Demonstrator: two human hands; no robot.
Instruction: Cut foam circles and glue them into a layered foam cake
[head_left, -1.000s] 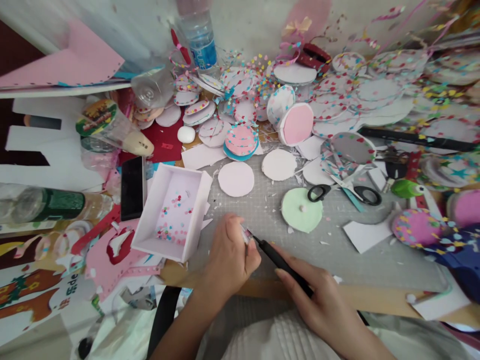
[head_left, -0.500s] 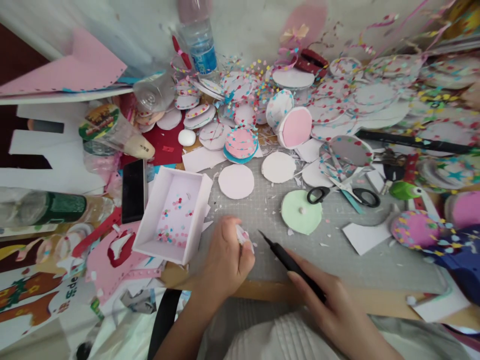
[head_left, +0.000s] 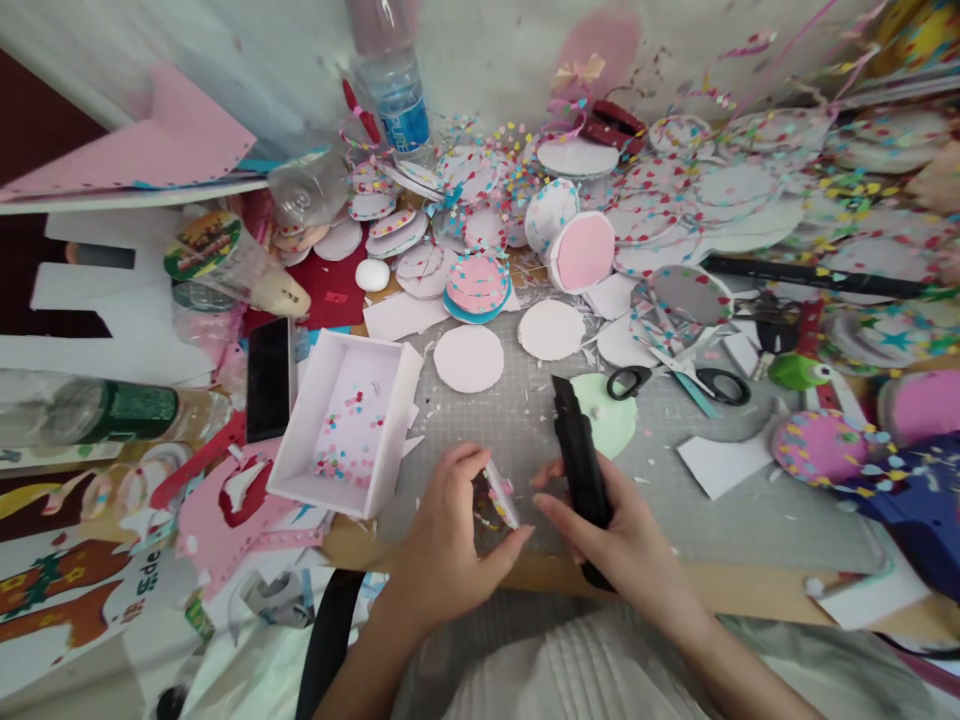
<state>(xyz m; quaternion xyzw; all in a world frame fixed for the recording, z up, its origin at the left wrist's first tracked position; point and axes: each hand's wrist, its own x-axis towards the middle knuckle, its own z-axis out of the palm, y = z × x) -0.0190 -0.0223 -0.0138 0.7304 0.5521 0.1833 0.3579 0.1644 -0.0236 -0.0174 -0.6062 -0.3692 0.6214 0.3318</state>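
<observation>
- I'm in a craft workspace, whether home or workshop I can't tell.
- My bench (head_left: 724,592) carries a cutting mat (head_left: 705,530), scissors (head_left: 681,368) and white offcuts (head_left: 724,465).
- Confetti-trimmed discs (head_left: 478,285) crowd toward the wall (head_left: 487,60) before me.

Black cutter (head_left: 583,465), green disc (head_left: 616,418), grey mat (head_left: 720,530) (gridded)

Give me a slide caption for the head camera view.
Left hand holds a small flat decorated piece, right hand a black utility knife, over a gray cutting mat.
</observation>
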